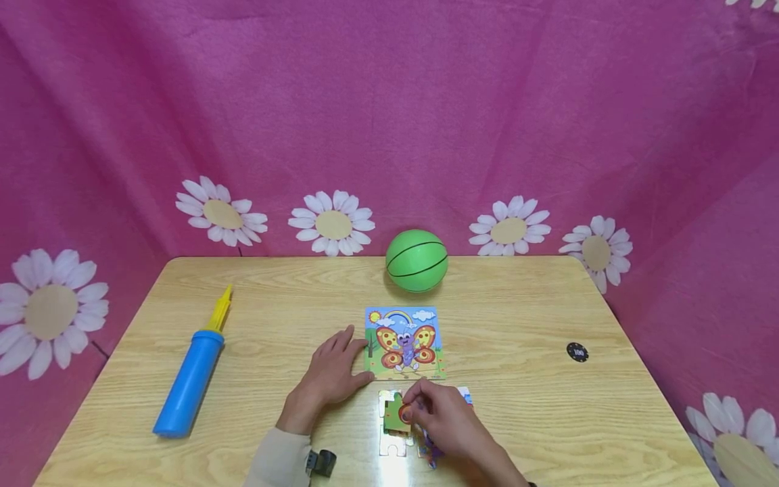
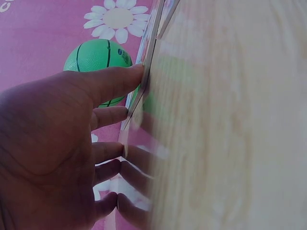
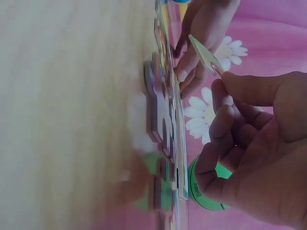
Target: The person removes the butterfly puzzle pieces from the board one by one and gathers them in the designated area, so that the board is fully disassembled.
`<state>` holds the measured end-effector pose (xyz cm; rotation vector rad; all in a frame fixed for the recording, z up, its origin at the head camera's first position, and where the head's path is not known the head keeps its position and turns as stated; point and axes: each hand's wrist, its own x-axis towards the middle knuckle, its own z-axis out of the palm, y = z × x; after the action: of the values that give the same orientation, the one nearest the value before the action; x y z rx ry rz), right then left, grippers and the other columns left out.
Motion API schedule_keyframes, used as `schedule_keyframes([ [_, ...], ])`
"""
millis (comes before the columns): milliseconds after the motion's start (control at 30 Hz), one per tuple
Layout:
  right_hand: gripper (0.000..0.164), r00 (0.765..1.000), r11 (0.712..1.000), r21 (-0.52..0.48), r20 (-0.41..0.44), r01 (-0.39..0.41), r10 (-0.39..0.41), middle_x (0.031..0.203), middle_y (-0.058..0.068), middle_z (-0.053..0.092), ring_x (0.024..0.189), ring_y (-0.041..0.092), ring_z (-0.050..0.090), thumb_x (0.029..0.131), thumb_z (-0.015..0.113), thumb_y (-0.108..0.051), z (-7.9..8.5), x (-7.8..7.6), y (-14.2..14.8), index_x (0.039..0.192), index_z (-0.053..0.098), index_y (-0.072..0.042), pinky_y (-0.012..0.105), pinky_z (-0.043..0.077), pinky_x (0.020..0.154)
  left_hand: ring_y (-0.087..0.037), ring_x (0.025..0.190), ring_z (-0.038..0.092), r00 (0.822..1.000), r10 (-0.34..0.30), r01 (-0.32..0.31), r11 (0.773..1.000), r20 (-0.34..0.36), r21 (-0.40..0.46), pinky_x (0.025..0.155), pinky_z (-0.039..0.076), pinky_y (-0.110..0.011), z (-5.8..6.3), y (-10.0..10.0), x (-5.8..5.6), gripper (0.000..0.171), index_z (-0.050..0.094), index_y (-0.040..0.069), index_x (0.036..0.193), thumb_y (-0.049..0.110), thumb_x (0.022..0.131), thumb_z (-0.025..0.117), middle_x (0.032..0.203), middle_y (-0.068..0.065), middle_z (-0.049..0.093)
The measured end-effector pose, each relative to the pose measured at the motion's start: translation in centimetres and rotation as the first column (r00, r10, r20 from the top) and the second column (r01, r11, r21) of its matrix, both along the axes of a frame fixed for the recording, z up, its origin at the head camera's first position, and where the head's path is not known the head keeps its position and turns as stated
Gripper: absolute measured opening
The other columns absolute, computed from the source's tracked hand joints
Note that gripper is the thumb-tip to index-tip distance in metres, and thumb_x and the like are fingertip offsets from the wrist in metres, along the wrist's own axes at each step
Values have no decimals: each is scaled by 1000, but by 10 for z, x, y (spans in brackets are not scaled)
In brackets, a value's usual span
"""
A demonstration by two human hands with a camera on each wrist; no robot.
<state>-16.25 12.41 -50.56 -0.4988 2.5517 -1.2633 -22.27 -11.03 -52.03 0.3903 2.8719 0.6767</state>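
A square butterfly picture board (image 1: 406, 345) lies flat near the middle of the table. At its left side rests my left hand (image 1: 328, 375), fingers spread, thumb and fingertip right at the board's edge in the left wrist view. My right hand (image 1: 447, 418) pinches a green jigsaw piece (image 1: 395, 418) with a red patch between thumb and index finger. The right wrist view shows this piece tilted and raised above the table. Beneath and beside that hand are more jigsaw pieces (image 1: 392, 446), partly hidden by it.
Behind the board sits a green ball (image 1: 416, 261) with black lines. On the left lies a blue hand pump (image 1: 191, 384) with a yellow nozzle. A black chip (image 1: 577, 352) marked 100 is at the right. Pink flowered cloth (image 1: 389, 122) hangs behind the wooden table (image 1: 517, 318).
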Motion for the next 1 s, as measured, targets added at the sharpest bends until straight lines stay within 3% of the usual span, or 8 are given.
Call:
schedule_keyframes([
  [300,6,995,997,-30,67,-74,76,70,-10,64,55,-3,51,91,66,-23,-2,17,1,90,64,-18,17,44,59,-37,146,26,1000,5,-5,1000,12,10,117,23,-55,-1,0,0,57,52,14,137,41,88,66,158,-18,28],
  [533,10,990,989,68,-49,-130,134,68,-20,55,64,-9,47,88,65,-14,-6,30,1,87,62,-23,14,40,62,-37,146,26,1000,7,-7,1000,14,5,117,23,-55,-1,1,1,58,51,14,137,41,88,67,158,-18,28],
  [1000,12,979,946,262,-20,-192,204,61,-21,46,58,-6,42,77,73,-17,-3,42,-4,79,64,-25,15,36,55,-38,146,24,1000,6,-7,1000,25,24,117,21,-56,0,1,0,58,50,14,138,41,89,66,158,-18,27],
])
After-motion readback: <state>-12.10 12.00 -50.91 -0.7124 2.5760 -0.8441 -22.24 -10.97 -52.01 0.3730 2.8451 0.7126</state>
